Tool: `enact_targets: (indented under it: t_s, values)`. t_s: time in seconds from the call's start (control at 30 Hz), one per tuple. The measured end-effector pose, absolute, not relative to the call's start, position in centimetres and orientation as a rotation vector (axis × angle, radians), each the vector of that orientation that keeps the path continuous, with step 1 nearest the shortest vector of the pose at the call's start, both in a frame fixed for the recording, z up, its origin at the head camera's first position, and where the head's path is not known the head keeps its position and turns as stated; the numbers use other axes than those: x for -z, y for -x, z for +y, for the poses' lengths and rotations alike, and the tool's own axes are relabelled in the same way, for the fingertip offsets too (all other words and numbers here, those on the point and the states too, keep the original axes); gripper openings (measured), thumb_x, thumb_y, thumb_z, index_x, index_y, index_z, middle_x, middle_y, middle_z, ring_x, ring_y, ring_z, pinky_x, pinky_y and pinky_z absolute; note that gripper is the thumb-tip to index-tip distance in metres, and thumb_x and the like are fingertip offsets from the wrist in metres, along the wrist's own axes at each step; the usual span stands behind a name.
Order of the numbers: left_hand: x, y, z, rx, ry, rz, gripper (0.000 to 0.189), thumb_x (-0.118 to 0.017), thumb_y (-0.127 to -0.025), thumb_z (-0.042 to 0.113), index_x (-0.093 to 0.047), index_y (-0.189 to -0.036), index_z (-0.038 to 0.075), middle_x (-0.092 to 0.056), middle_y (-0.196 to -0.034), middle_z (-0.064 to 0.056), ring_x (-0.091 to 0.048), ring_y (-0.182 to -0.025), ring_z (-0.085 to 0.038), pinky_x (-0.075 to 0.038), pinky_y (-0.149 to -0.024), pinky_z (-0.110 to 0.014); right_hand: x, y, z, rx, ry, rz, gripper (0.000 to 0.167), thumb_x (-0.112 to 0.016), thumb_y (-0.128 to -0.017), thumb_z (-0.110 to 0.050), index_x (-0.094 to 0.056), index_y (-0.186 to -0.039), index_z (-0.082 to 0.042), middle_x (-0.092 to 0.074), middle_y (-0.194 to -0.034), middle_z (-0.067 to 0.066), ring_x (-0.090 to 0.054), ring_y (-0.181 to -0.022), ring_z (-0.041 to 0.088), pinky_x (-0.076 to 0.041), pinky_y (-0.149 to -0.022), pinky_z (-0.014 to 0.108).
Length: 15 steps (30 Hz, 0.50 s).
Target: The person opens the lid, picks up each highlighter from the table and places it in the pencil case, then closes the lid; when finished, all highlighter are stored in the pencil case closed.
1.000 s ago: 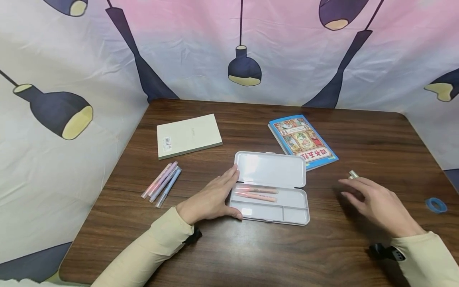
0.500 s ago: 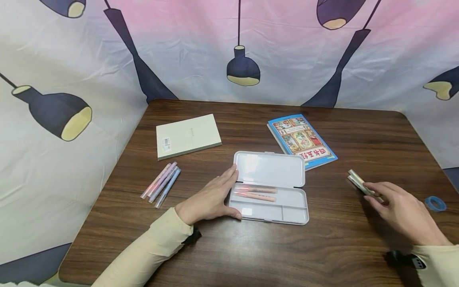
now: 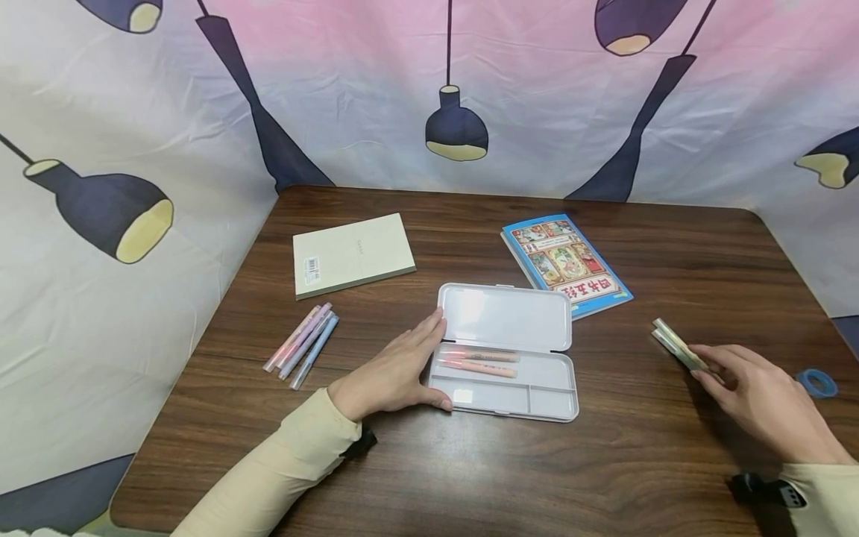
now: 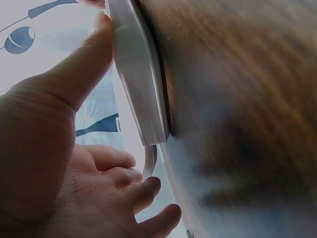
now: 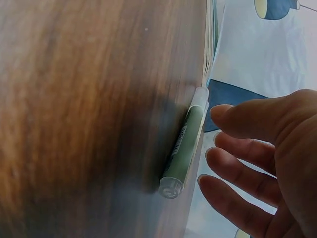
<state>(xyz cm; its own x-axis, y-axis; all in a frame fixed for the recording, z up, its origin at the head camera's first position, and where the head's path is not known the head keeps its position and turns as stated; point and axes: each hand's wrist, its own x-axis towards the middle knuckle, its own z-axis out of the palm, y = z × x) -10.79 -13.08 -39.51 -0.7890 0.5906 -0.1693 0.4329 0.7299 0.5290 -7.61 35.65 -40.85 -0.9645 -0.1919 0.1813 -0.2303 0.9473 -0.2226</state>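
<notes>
My left hand (image 3: pixel 394 374) rests against the left side of an open white pencil case (image 3: pixel 555 388), its thumb at the near corner and its fingers by the lid. In the left wrist view, the thumb touches the pencil case wall (image 4: pixel 136 74). Two peach-pink pens (image 3: pixel 479 368) lie in the case's long back compartment. Over at the right, two pale green pens (image 3: pixel 676 344) lie side by side on the table. My right hand (image 3: pixel 765 399) hovers at their near end, fingers loosely bent. The right wrist view shows a gap between the fingertips and one green pen (image 5: pixel 184 144).
Several pink, purple and blue pens (image 3: pixel 305 343) lie at the left. Behind them is a cream notebook (image 3: pixel 356 253). A blue-covered book (image 3: pixel 570 261) lies behind the case, touching or overlapped by its lid. A blue tape roll (image 3: pixel 816 383) sits near the right edge.
My right hand has moved right and nearer to me, from over the green pens to their near end, uncovering more of them. My left hand has stayed at the case.
</notes>
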Motion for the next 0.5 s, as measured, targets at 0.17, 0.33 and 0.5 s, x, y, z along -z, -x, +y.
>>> enact_targets:
  t_s: [0.17,0.33,0.5]
  values:
    - [39.53,10.84,-13.04,-0.682,-0.793,2.607,0.12,-0.083,-0.075,0.05,-0.012,-0.158,-0.001,-0.001,-0.167,-0.013,-0.01,-0.152,-0.029,-0.018,-0.121,-0.052,40.84,7.65,35.78,-0.361,-0.337,-2.929,0.043,-0.079,-0.081,-0.003,-0.065,-0.121,0.001,-0.065,-0.1,0.015,-0.063,-0.069,0.023,-0.047,-0.052,0.035]
    - [39.53,10.77,-13.04,-0.684,-0.794,2.608,0.12,-0.082,-0.076,0.05,-0.012,-0.158,-0.001,0.0,-0.167,-0.012,-0.01,-0.152,-0.029,-0.017,-0.122,-0.052,40.94,7.71,35.71,-0.355,-0.345,-2.926,0.043,-0.08,-0.08,-0.003,-0.065,-0.12,0.001,-0.065,-0.098,0.015,-0.062,-0.068,0.022,-0.046,-0.05,0.032]
    - [39.45,10.6,-13.04,-0.681,-0.795,2.609,0.119,-0.081,-0.076,0.051,-0.012,-0.158,0.0,0.0,-0.167,-0.012,-0.01,-0.152,-0.029,-0.018,-0.121,-0.052,41.21,7.56,35.58,-0.371,-0.334,-2.933,0.042,-0.08,-0.081,-0.005,-0.065,-0.12,0.001,-0.066,-0.1,0.017,-0.065,-0.069,0.026,-0.05,-0.052,0.041]
